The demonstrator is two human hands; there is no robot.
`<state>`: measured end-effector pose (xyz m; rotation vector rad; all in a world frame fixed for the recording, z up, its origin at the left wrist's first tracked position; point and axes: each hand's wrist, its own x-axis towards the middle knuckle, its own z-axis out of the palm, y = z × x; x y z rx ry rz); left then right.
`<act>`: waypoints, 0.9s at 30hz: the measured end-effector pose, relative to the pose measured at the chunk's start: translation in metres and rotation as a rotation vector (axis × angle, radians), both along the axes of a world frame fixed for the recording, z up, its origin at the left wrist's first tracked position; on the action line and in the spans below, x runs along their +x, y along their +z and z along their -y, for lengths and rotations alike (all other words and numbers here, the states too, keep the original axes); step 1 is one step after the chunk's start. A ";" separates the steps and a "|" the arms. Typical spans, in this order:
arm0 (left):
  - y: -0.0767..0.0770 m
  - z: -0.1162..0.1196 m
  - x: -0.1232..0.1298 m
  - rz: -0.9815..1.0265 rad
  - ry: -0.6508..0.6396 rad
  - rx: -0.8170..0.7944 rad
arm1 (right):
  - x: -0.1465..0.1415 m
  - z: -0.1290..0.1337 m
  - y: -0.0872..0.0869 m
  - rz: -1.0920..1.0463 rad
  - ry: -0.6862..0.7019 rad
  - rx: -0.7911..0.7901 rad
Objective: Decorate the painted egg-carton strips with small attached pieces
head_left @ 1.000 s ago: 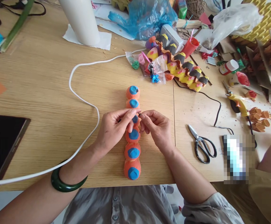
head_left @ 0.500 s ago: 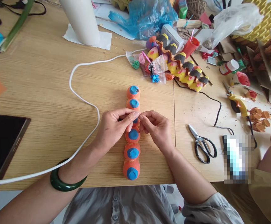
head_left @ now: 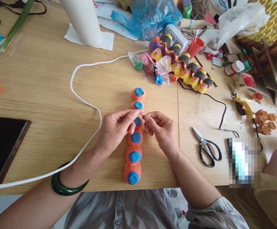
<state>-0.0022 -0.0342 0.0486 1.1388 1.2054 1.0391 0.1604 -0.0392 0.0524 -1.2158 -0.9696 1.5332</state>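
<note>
An orange bumpy strip (head_left: 134,147) with a blue disc on each bump lies lengthwise on the table in front of me. The top disc bears a small dark spot. Above the strip's upper middle, my left hand (head_left: 119,127) is closed, thumb against fingers; whatever it may hold is hidden. My right hand (head_left: 159,129) pinches a tiny dark piece (head_left: 142,116) at the strip's right side, close to the left fingertips.
Black-handled scissors (head_left: 207,148) lie to the right, near a phone with a blurred screen and another person's arm. A white cable (head_left: 71,79) curves across the left. Painted egg-carton strips (head_left: 188,68), bags and a red cup (head_left: 195,47) crowd the back.
The strip has turned slightly, its near end shifting left and its far end right. My fingertips have parted a little, and a dark piece now shows at my right fingertips.
</note>
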 end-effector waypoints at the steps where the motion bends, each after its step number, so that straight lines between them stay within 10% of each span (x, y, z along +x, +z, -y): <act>1: 0.000 0.000 0.000 0.002 0.000 0.008 | 0.000 0.000 0.000 0.004 0.002 0.006; 9: 0.006 0.004 0.002 -0.199 0.078 0.210 | 0.000 0.000 -0.003 0.032 -0.011 0.063; 27: 0.003 0.003 0.001 -0.036 -0.004 0.032 | 0.000 0.001 -0.004 -0.002 0.011 0.029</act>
